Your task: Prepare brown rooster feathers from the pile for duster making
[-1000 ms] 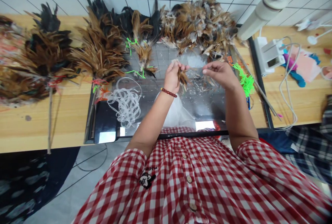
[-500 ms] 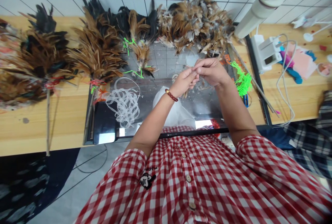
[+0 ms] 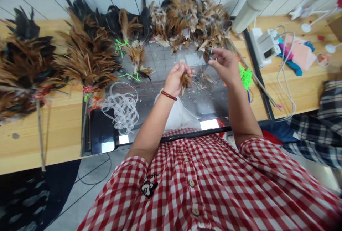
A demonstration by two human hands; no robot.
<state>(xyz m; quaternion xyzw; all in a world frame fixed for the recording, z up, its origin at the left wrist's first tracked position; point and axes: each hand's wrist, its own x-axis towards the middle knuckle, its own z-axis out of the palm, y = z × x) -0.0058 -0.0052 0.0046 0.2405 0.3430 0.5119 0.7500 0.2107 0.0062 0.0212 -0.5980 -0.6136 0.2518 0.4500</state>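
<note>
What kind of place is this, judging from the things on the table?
Probably a small craft workbench where feather dusters are made. Finished feather dusters lie along the wooden table, loose feathers are heaped at the back, and the left hand holds a small feather bundle.

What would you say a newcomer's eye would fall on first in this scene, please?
Most striking is the row of brown and black feather bunches heaped along the far side of the wooden table. Next come the person's two hands over the dark mat at the centre: the left hand grips a small tuft of brown feathers, while the right hand pinches something small by the feather heap. A tangle of clear cord lies on the mat's left.
</note>
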